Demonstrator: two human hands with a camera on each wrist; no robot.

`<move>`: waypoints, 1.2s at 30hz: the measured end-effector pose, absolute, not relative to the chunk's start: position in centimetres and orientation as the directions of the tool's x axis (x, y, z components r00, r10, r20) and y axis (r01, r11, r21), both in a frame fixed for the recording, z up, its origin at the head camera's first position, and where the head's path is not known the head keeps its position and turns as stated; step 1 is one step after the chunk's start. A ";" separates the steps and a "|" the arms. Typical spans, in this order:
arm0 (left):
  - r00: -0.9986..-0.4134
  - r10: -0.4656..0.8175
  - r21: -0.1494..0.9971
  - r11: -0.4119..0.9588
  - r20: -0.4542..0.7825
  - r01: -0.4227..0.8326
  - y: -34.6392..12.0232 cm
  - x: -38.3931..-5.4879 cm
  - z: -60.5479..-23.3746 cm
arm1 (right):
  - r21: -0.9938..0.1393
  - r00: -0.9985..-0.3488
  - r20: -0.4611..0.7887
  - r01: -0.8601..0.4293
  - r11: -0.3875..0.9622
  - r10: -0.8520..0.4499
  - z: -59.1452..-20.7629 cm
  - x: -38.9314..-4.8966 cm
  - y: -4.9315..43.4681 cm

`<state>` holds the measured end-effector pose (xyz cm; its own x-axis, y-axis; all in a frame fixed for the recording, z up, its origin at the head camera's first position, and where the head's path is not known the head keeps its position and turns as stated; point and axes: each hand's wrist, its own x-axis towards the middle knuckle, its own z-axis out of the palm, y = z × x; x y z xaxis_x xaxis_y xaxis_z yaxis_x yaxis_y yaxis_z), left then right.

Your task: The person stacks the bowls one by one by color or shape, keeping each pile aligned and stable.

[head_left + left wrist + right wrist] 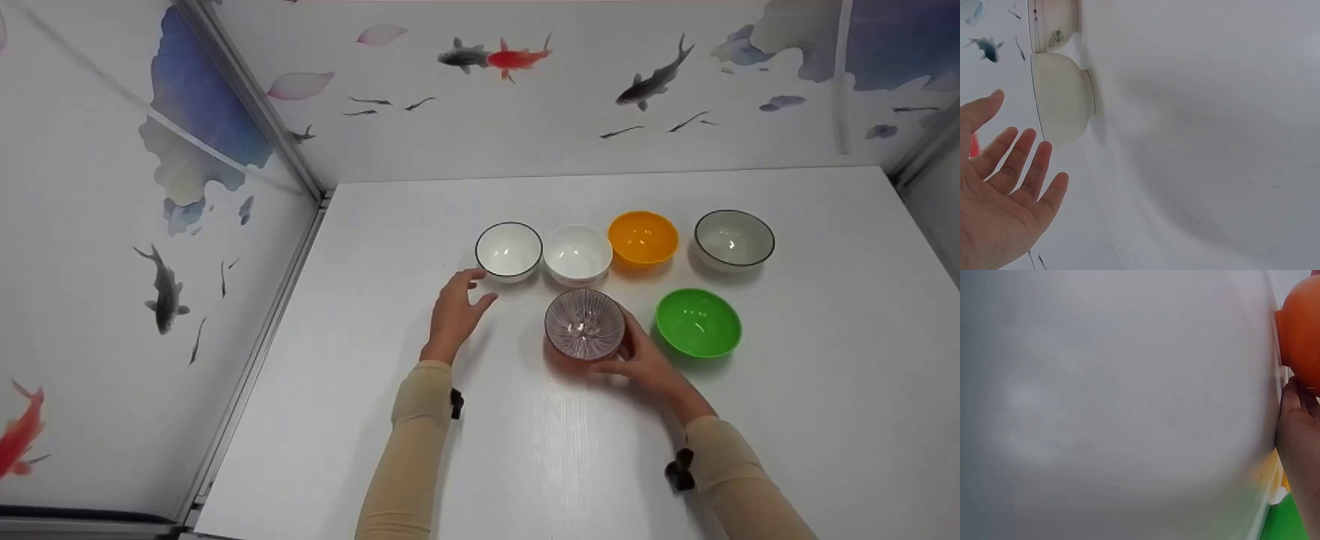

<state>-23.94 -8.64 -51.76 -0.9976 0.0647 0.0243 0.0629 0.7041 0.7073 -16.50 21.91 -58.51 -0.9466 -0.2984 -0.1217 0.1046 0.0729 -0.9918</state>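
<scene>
My right hand (pixel 651 365) grips a bowl with a purple-grey striped inside (pixel 584 325) by its right side, thumb toward the front. In the right wrist view this bowl's outside (pixel 1304 334) is orange-red, and the hand (pixel 1300 439) lies against its lower side. My left hand (pixel 455 311) holds nothing; its fingers are spread beside the white bowl with a dark rim (pixel 508 251). The left wrist view shows the palm and loosely bent fingers of that hand (pixel 1010 191), near the side of the dark-rimmed bowl (pixel 1063 101).
Along the back stand a plain white bowl (pixel 577 255), an orange bowl (pixel 643 238) and a grey-green bowl with a dark rim (pixel 733 240). A green bowl (pixel 698 322) stands right of my right hand. White panels (pixel 570 142) painted with fish border the white table (pixel 525 465).
</scene>
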 end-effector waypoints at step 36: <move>-1.000 -0.017 0.705 0.709 0.005 -0.008 -8.2 -25.0 -53.6 | -0.994 -0.951 -0.104 0.090 0.062 -0.292 -58.5 -16.5 21.8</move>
